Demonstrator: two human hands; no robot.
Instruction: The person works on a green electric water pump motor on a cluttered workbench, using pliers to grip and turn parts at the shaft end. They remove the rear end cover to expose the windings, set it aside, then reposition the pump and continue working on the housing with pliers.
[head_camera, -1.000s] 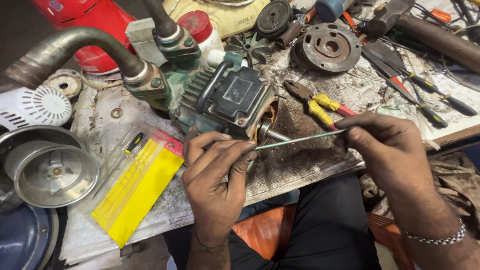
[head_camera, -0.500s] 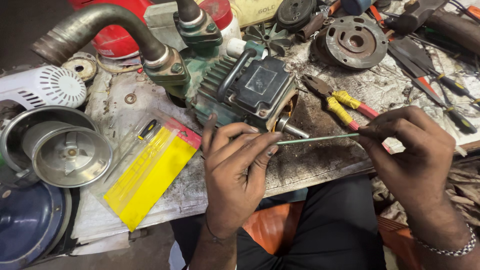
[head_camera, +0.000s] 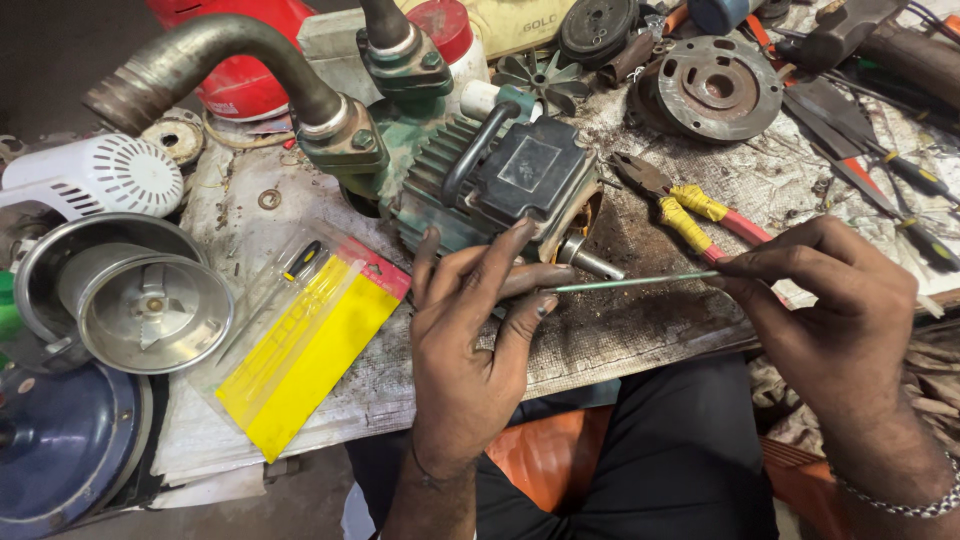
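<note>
I held a thin green rod (head_camera: 635, 283) level across my lap edge of the counter (head_camera: 640, 330), its long axis running left to right. My right hand (head_camera: 840, 300) pinched one end and my left hand (head_camera: 470, 330) pinched the other, which pointed toward the shaft (head_camera: 590, 260) of the green motor (head_camera: 500, 190). Pliers (head_camera: 690, 205) with yellow grips lay just behind the rod; a yellow packet (head_camera: 300, 350) lay left of my left hand.

Pliers (head_camera: 690, 205), yellow packet (head_camera: 300, 365), steel bowl (head_camera: 150, 310)
</note>
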